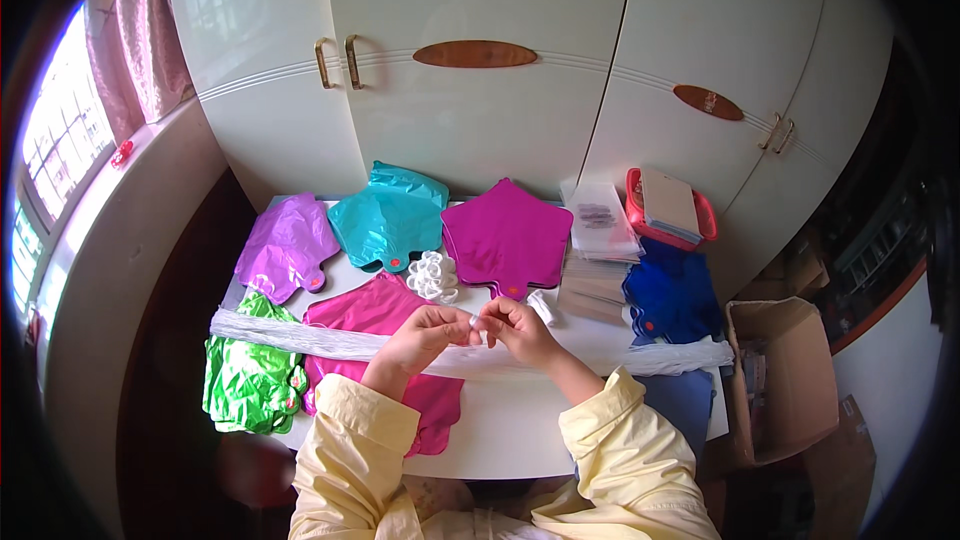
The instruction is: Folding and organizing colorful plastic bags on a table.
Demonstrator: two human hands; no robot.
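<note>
My left hand and my right hand meet over the middle of the table, fingertips pinched together. Between them is a small white piece, too small to make out its kind. Beneath my wrists a long bundle of white strings stretches across the table. Just beyond my hands are a heap of white coiled loops and a small white bundle. A stack of flat magenta star-shaped foil balloons lies behind them. Flat pink foil balloons lie partly under my left arm.
Flat foil balloons in purple, teal, green and dark blue surround the white table. Clear plastic sleeves lie beside a red basket of cards. A cardboard box stands right; cabinets rise behind.
</note>
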